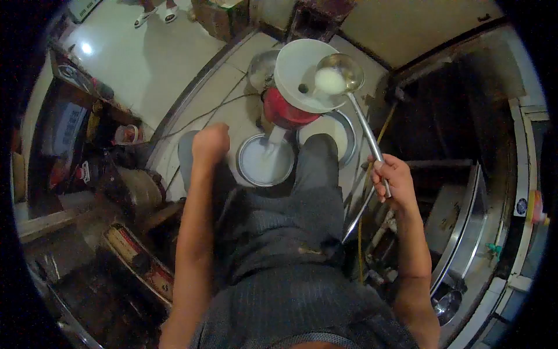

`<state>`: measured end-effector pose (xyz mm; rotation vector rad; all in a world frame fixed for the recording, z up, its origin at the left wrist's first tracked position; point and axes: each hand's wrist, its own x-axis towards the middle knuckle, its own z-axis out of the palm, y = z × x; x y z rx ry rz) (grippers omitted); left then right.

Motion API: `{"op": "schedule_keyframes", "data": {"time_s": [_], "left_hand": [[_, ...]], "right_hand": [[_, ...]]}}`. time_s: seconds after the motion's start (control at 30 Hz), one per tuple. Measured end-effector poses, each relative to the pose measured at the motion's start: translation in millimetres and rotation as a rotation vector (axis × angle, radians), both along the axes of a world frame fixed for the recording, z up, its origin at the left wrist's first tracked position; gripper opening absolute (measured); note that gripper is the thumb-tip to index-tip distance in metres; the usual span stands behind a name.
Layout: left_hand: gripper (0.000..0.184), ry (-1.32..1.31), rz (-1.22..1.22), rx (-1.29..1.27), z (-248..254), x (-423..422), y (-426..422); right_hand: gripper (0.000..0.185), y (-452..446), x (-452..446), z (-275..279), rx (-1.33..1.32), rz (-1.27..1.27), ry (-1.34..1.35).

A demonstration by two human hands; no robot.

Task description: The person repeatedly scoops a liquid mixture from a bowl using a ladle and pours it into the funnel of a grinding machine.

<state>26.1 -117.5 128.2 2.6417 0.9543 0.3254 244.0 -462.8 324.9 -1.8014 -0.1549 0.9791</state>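
Note:
My right hand [392, 177] is wrapped round the long metal handle of a ladle [367, 129]. The ladle's round bowl, with whitish liquid in it, is tilted over a wide white hopper [293, 64]. That hopper sits on a red machine [285, 110], whose pale spout [277, 135] lets whitish liquid down into a metal pot [239, 160] between my knees. Partly behind my right knee stands a metal basin [351, 136] of cream-coloured contents. Closed in a loose fist, my left hand [212, 142] is at my left knee, with nothing visible in it.
A cable [203, 116] runs across the pale floor towards the machine. Dark shelving [64, 125] lines the left side, and a metal-edged cabinet [459, 221] stands at the right. At the top left, another person's feet in white slippers [146, 16] show beside a cardboard box [224, 17].

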Motion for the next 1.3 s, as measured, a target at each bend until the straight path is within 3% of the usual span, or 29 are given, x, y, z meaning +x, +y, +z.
{"op": "schedule_keyframes", "data": {"time_s": [0.53, 1.3], "left_hand": [[0.016, -0.119, -0.029, 0.075, 8, -3, -7], [0.021, -0.087, -0.049, 0.055, 12, 1, -10]], "right_hand": [[0.026, 0, -2, 1, -0.055, -0.002, -0.068], [0.015, -11, 4, -25, -0.108, 0.074, -0.218]]}}
